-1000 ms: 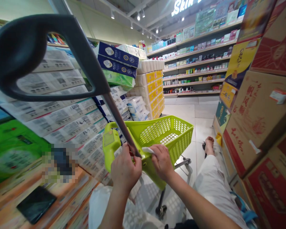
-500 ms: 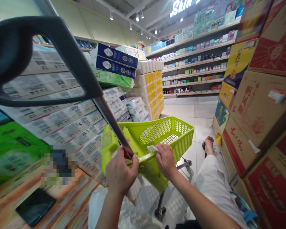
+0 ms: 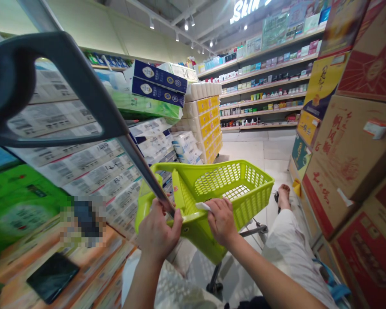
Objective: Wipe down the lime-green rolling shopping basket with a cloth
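A lime-green plastic shopping cart [image 3: 244,193] stands in the aisle just in front of me. Its dark grey loop handle [image 3: 45,86] rises on a metal rod [image 3: 144,174] toward the camera at upper left. My left hand [image 3: 156,234] is closed around the base of that rod at the cart's near rim. My right hand [image 3: 223,221] rests on the near rim with its fingers curled around a small white item [image 3: 202,206], perhaps a cloth or wipe. My leg in white trousers [image 3: 287,253] and bare foot [image 3: 283,193] extend to the right of the cart.
Stacked tissue and paper packs [image 3: 167,90] wall the left side. Large red and brown cartons [image 3: 354,146] wall the right. A black phone [image 3: 53,277] lies on orange boxes at lower left. Product shelves [image 3: 263,81] line the far wall beyond the tiled floor [image 3: 254,148].
The cart has swung slightly right and nearer, and the handle has tilted left and lower in view. Both hands stayed on the cart's near rim, shifting a little with it.
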Motion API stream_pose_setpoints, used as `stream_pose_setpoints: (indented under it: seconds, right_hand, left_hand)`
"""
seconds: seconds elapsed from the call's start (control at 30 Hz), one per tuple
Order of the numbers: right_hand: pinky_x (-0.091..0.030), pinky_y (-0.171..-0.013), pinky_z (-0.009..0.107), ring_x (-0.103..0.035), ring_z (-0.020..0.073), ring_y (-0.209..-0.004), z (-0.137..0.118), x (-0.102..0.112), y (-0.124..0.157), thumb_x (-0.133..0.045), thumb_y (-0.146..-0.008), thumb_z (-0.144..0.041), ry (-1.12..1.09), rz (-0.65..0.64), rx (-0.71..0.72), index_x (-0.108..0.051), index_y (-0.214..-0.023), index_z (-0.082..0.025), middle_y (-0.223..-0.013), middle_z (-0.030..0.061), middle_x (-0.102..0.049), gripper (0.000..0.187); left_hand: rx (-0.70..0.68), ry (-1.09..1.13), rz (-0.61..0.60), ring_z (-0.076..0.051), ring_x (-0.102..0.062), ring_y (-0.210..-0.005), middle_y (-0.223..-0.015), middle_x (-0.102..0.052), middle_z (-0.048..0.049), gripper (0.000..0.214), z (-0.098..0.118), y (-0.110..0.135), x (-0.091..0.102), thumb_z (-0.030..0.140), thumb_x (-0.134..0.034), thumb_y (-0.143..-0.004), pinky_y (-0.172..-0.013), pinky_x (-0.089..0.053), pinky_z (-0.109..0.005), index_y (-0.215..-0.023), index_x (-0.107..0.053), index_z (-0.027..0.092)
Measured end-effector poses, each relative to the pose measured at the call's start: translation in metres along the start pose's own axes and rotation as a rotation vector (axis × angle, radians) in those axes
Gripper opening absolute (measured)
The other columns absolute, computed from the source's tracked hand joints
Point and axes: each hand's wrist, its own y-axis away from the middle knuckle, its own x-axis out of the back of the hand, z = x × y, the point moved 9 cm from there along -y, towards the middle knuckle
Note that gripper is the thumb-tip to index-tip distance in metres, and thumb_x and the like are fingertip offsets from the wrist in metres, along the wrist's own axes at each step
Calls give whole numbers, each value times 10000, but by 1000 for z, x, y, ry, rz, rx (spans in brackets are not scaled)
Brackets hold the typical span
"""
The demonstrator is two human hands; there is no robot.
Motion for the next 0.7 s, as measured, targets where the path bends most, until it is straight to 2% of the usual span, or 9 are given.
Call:
stream_pose_setpoints:
  seconds: [0.07, 0.13, 0.2, 0.27, 0.33, 0.4, 0.5, 0.6, 0.7]
  right_hand:
    - [-236, -1037, 416, -523, 200, -996, 17, 7, 2, -405, -892, -181, 43, 36, -76, -617, -1029, -231, -986, 43, -620, 257]
    - [-230, -1039, 427, -519, 206, -1002, 17, 11, 3, -405, -898, -181, 58, 48, -114, -619, -1022, -231, -983, 46, -619, 253]
    - [-234, -1043, 423, -515, 201, -1010, -1, 9, 2, -405, -898, -174, 29, 29, -78, -612, -1048, -235, -1002, 46, -618, 263]
    - [-248, -1050, 407, -508, 196, -1037, -30, 1, 3, -418, -885, -169, -29, -21, 32, -587, -1111, -235, -1050, 46, -611, 289]
    - [-262, -1056, 390, -499, 192, -1068, -51, -7, 5, -446, -867, -179, -70, -52, 134, -557, -1159, -230, -1099, 48, -600, 316]
    - [-263, -1062, 384, -496, 190, -1084, -52, -9, 7, -459, -855, -186, -72, -29, 160, -549, -1161, -232, -1120, 48, -595, 323]
    - [-248, -1068, 393, -502, 192, -1078, -20, -4, 9, -440, -845, -168, -21, 19, 85, -562, -1137, -234, -1095, 45, -605, 323]
    - [-234, -1072, 416, -497, 208, -1088, 20, 10, 11, -423, -846, -152, 68, 72, -44, -585, -1100, -218, -1083, 59, -607, 308]
    - [-241, -1070, 445, -468, 234, -1129, 35, 20, 12, -421, -842, -136, 136, 111, -113, -597, -1083, -201, -1120, 81, -595, 305]
  left_hand:
    - [-27, 9, 99, -202, -646, -765, -946, -641, -55, 430, 4, -1, 7, 409, -544, -824, -650, -494, -315, -1180, -466, 181]
    - [-87, 59, 292, -244, -617, -942, -1100, -585, -117, 617, 11, 3, 24, 364, -594, -783, -783, -510, -375, -1311, -370, 136]
    - [-164, 123, 485, -278, -534, -1110, -1216, -499, -154, 701, 21, 14, 39, 294, -622, -750, -919, -472, -445, -1360, -321, 121]
    - [-226, 144, 576, -286, -462, -1195, -1262, -454, -156, 679, 33, 28, 43, 219, -622, -741, -1001, -417, -481, -1356, -347, 135]
    - [-282, 132, 492, -266, -460, -1203, -1257, -477, -142, 614, 48, 36, 32, 150, -585, -762, -1014, -413, -453, -1342, -384, 156]
    - [-344, 170, 296, -247, -483, -1203, -1287, -476, -144, 540, 63, 41, 10, 115, -507, -801, -989, -443, -409, -1328, -403, 165]
    - [-375, 74, 3, -244, -484, -1230, -1318, -496, -149, 557, 78, 46, -29, 93, -441, -810, -1001, -435, -396, -1360, -375, 149]
    - [-312, -117, -113, -264, -500, -1217, -1302, -540, -152, 629, 80, 44, -50, 91, -452, -770, -1002, -404, -412, -1390, -352, 115]
    - [-219, -240, -216, -269, -576, -1050, -1123, -634, -143, 630, 76, 42, -64, 110, -474, -755, -947, -398, -425, -1378, -384, 74]
